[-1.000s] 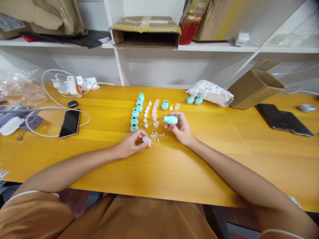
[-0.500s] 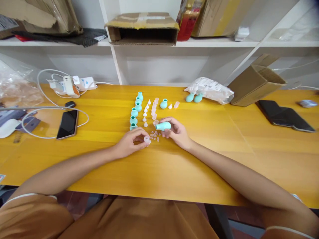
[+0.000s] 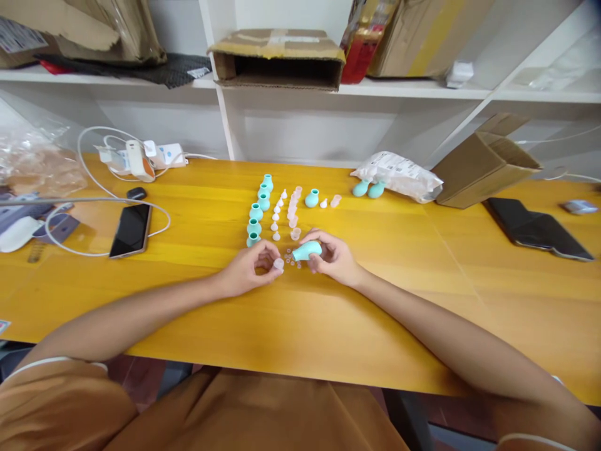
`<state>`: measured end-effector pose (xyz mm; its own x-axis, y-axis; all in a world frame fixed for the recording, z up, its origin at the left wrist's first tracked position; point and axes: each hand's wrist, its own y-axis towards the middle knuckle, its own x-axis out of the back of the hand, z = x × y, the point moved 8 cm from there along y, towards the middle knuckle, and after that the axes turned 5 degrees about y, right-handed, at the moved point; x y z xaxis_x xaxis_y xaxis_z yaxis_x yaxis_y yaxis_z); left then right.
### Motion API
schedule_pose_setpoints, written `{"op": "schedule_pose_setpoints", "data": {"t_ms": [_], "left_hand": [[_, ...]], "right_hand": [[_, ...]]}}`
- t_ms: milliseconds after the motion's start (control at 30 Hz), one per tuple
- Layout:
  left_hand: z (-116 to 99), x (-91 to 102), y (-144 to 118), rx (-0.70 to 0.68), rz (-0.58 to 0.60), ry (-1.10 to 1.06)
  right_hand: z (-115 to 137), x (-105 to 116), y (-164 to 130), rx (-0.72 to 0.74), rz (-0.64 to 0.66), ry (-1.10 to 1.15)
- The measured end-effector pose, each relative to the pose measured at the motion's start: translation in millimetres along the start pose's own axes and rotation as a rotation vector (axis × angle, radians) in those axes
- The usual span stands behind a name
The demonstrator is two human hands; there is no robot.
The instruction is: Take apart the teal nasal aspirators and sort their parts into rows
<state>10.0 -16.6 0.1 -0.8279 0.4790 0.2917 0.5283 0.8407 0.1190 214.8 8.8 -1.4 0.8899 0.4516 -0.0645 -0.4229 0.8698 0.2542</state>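
My left hand [image 3: 251, 269] pinches a small translucent cup-shaped piece [image 3: 278, 264] between thumb and fingers. A turquoise rubber bulb [image 3: 308, 250] lies sideways in my right hand [image 3: 335, 257], its neck pointing left toward that piece; the two are apart. Small clear rings [image 3: 289, 258] are scattered on the table between my hands. Beyond them stand a column of turquoise bulbs [image 3: 256, 212], a column of white cone-shaped tips [image 3: 275, 227] and a column of pinkish translucent cups [image 3: 293, 213]. One more bulb [image 3: 312, 198], a tip [image 3: 323, 203] and a pinkish piece [image 3: 335, 200] sit to their right.
Two turquoise bulbs [image 3: 369, 188] lie by a white plastic package [image 3: 399, 175] at the back. An open cardboard box [image 3: 488, 163] and a black folded case [image 3: 535, 228] are at right. A phone [image 3: 131, 230] and white cables [image 3: 82, 254] lie left.
The bulb in my right hand has tilted, its neck now pointing lower. The cup-shaped piece in my left hand has turned slightly. The whole view has shifted a little.
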Motion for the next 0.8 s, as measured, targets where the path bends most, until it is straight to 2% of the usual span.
{"op": "schedule_pose_setpoints", "data": {"t_ms": [233,433,567,800], "left_hand": [[-7.9,-2.1,2.1,-0.021,0.021,0.033],[-11.1,-1.1,2.4,-0.01,0.017,0.031],[-9.3,0.2,2.0,0.014,0.008,0.024],[-5.2,1.5,2.4,0.041,-0.021,0.001]], "right_hand": [[6.7,-9.5,-0.6,0.12,0.106,0.016],[10.0,-17.4,-4.1,0.1,0.203,0.033],[8.4,-16.6,-4.9,0.065,0.194,0.023],[7.0,-13.8,-4.3,0.107,0.17,-0.017]]}}
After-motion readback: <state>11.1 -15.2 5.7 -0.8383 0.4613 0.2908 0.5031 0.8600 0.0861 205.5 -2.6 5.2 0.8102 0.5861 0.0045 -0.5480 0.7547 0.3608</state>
